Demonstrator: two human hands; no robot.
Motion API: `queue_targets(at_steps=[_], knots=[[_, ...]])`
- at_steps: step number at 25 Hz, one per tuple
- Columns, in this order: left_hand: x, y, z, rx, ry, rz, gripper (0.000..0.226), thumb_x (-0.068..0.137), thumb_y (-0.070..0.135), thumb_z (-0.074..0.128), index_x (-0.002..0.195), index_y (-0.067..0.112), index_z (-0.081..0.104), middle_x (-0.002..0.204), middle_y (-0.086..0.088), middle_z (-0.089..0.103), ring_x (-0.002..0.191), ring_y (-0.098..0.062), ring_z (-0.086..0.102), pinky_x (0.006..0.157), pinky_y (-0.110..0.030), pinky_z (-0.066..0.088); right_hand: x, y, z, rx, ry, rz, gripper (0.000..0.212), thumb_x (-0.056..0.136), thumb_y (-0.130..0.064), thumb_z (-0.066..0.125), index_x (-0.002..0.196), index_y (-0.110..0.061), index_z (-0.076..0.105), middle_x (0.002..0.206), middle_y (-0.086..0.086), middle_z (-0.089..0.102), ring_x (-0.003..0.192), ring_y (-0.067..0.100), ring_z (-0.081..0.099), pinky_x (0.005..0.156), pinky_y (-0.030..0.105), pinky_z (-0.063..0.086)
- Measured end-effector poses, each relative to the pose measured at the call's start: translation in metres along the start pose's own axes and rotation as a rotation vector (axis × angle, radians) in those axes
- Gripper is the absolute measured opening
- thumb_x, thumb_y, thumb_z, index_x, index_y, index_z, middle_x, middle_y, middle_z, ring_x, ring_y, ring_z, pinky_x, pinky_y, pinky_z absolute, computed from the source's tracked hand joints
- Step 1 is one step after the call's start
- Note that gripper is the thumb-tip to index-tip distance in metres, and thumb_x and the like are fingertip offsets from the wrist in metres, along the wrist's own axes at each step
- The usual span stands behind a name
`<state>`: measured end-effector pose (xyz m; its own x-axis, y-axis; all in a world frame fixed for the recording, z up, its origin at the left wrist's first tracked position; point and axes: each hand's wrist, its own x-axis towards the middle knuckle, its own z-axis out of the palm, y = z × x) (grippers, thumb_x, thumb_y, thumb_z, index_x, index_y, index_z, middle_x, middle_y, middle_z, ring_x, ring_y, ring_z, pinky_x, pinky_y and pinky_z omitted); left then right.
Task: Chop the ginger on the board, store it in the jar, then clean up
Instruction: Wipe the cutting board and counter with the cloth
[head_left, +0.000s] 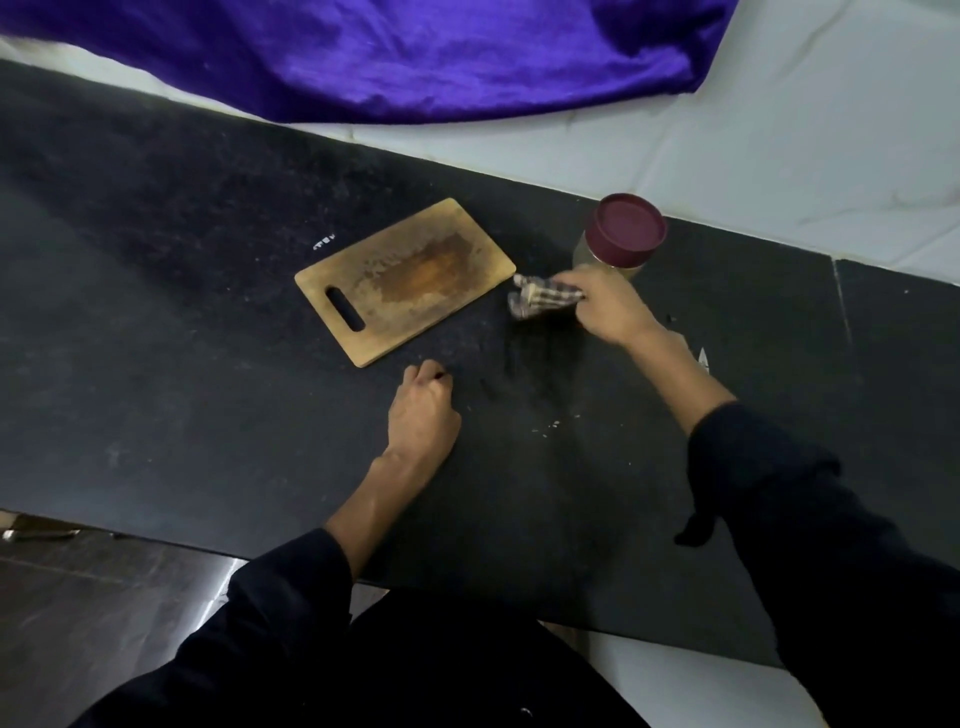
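Note:
A wooden cutting board (410, 280) with a handle slot lies on the black counter (182, 322), bare except for a damp brown stain. Right of it stands a jar (621, 239) with a maroon lid on. My right hand (608, 306) holds a checked cloth (537, 301) against the counter between the board and the jar. My left hand (423, 410) rests on the counter in a loose fist just in front of the board, holding nothing that I can see. No ginger pieces show on the board.
A knife tip (704, 359) pokes out from behind my right forearm. Small pale crumbs (550, 426) dot the counter near my hands. A purple cloth (415, 57) lies on the white surface behind the counter. The counter's near edge runs by my body.

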<state>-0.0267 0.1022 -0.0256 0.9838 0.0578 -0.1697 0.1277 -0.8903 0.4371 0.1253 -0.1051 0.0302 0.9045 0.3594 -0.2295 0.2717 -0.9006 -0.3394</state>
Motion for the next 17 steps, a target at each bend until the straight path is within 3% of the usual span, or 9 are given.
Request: queue_targets(at_steps=[3,8,12,14,17], knots=[[0.002,0.002,-0.001,-0.004,0.003,-0.005,0.039,0.081,-0.005,0.049,0.118,0.0,0.06,0.126,-0.008,0.049,0.112,-0.026,0.041,0.09,-0.036,0.046,0.021,0.003,0.017,-0.096,-0.031,0.062,0.055,0.088,0.009,0.043,0.136,-0.013,0.057,0.127,0.019,0.057,0.118,0.038,0.053,0.092,0.042,0.045],[0.001,-0.001,0.003,0.008,0.012,0.0,0.042,0.08,-0.006,0.049,0.12,-0.001,0.06,0.127,-0.009,0.049,0.111,-0.028,0.042,0.091,-0.038,0.046,-0.046,-0.003,0.049,-0.102,-0.061,0.048,0.062,0.088,0.01,0.042,0.135,-0.026,0.06,0.127,0.01,0.055,0.12,0.035,0.047,0.101,0.053,0.042],[0.002,-0.001,0.004,-0.003,0.037,0.032,0.043,0.081,-0.006,0.049,0.122,0.0,0.059,0.129,-0.009,0.049,0.113,-0.028,0.042,0.094,-0.036,0.044,-0.083,-0.018,0.042,-0.019,-0.105,0.009,0.056,0.087,0.01,0.043,0.126,-0.022,0.068,0.116,0.01,0.066,0.106,0.03,0.06,0.09,0.041,0.048],[0.003,-0.004,0.003,-0.089,0.058,0.035,0.045,0.08,-0.008,0.049,0.123,0.002,0.059,0.129,-0.009,0.051,0.113,-0.026,0.043,0.096,-0.034,0.043,-0.062,-0.03,0.036,-0.007,-0.048,-0.006,0.053,0.087,0.01,0.043,0.124,-0.019,0.068,0.113,0.012,0.065,0.104,0.03,0.061,0.087,0.041,0.047],[-0.001,-0.012,-0.003,-0.444,0.152,-0.117,0.054,0.079,-0.014,0.048,0.129,0.007,0.055,0.128,-0.01,0.055,0.118,-0.022,0.05,0.103,-0.033,0.042,-0.036,-0.069,0.052,0.009,-0.047,-0.161,0.058,0.085,0.01,0.043,0.128,-0.022,0.066,0.113,0.011,0.061,0.107,0.031,0.058,0.09,0.046,0.047]])
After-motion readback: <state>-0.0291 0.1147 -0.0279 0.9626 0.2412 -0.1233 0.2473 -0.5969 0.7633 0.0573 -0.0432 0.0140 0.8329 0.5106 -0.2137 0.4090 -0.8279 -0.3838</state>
